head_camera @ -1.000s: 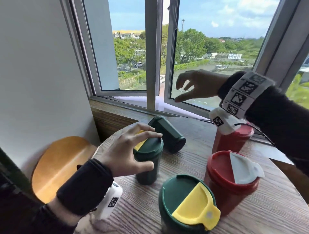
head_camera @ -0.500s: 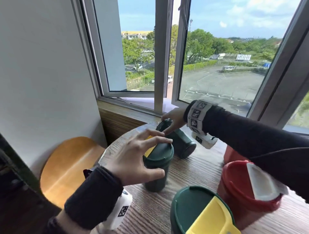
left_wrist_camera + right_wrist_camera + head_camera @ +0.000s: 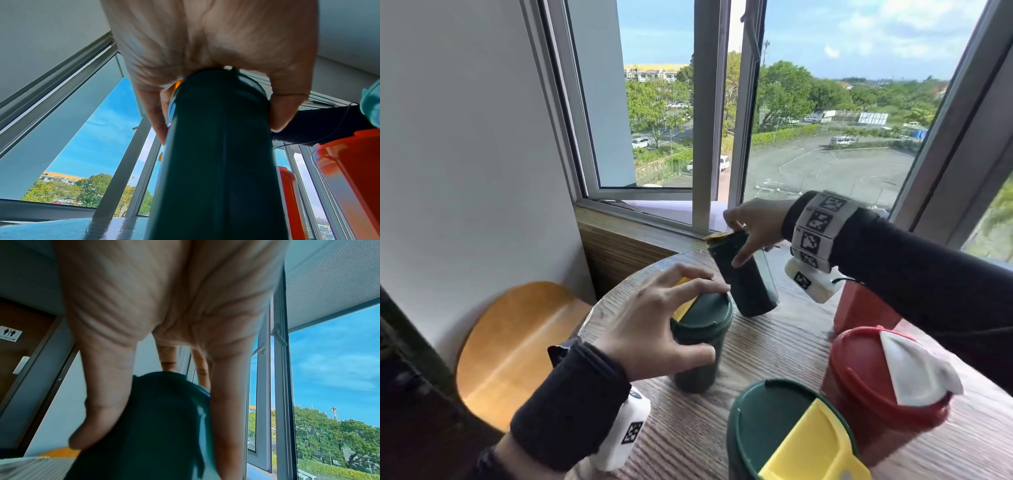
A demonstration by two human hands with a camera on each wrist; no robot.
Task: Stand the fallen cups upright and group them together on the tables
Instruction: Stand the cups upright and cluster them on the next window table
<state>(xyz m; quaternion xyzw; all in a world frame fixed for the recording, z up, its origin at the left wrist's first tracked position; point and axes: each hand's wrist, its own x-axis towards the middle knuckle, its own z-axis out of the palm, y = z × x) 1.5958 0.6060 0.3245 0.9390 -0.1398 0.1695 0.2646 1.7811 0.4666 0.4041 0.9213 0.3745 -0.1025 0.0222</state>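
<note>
Raised since half a second ago: far green cup (image 3: 743, 274), formerly lying on its side on the table (image 3: 774, 346), now tilted with its lid end up toward the window and its base on or just above the wood; which, cannot be told.

Stool (image 3: 517, 346): round wooden seat, left of the table, below the white wall.

Left hand (image 3: 654, 329): fingers and thumb curled round the lid of the near green cup (image 3: 698, 346), clamped on it. Left wrist view shows palm over the lid, thumb and fingers (image 3: 158, 116) down both sides.

Near green cup: upright, left part of the table, yellow flap under the fingers.

Right hand (image 3: 753, 222): gripping the far green cup near its lid end, thumb on one side, fingers on the other. Right wrist view confirms the grasp, blurred.

Large green cup (image 3: 787, 431): upright, front edge of table, yellow flap on lid.

Red cup (image 3: 883, 380): upright, white flap on lid, just right of the large green cup.

Second red cup (image 3: 859, 311): behind the first, partly hidden by the right sleeve.
</note>
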